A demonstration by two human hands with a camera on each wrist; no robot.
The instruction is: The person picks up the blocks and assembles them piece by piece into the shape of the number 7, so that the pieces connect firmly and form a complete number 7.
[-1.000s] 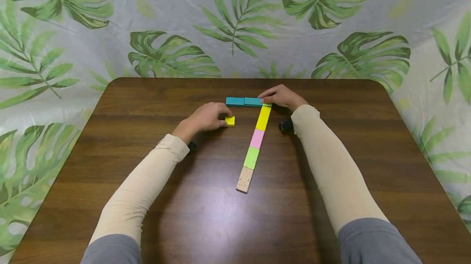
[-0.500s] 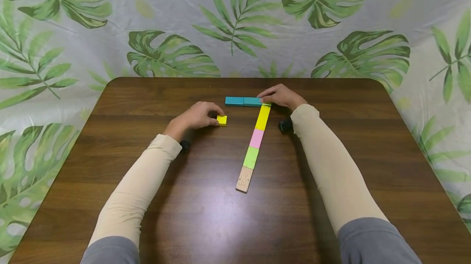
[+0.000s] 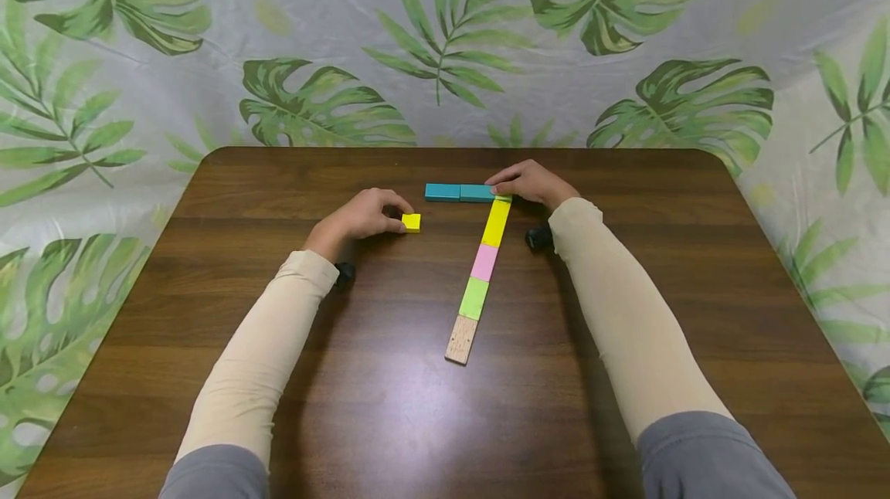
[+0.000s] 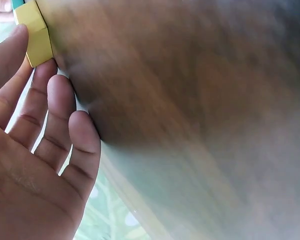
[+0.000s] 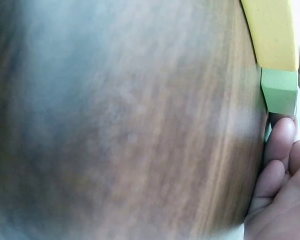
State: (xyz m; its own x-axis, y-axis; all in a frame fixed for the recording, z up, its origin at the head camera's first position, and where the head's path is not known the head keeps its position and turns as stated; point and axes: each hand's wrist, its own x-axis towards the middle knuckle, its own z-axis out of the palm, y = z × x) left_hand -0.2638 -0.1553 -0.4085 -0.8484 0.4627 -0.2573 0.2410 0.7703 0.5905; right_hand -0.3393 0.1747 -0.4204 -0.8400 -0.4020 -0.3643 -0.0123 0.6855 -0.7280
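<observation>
My left hand [image 3: 363, 215] pinches a short yellow block [image 3: 412, 223] between thumb and fingers, low over or on the table. In the left wrist view the thumb presses one side of that yellow block [image 4: 36, 40]. At the corner of a row of blocks, my right hand [image 3: 537, 181] holds a small light green block [image 3: 504, 198], mostly hidden in the head view. The right wrist view shows this green block [image 5: 280, 90] against a long yellow block [image 5: 272, 35]. Two teal blocks [image 3: 443, 192] lie end to end, running left from the corner.
From the corner, a slanting line comes nearer: a long yellow block [image 3: 497, 222], a pink block [image 3: 484, 262], a green block [image 3: 474, 297] and a bare wood block [image 3: 462, 339]. All lie on a brown wooden table [image 3: 647, 221]. A leaf-patterned cloth [image 3: 459, 5] hangs behind.
My left hand has drawn the short yellow block leftward and slightly away, farther from the slanting line. The right hand has kept its place at the corner.
</observation>
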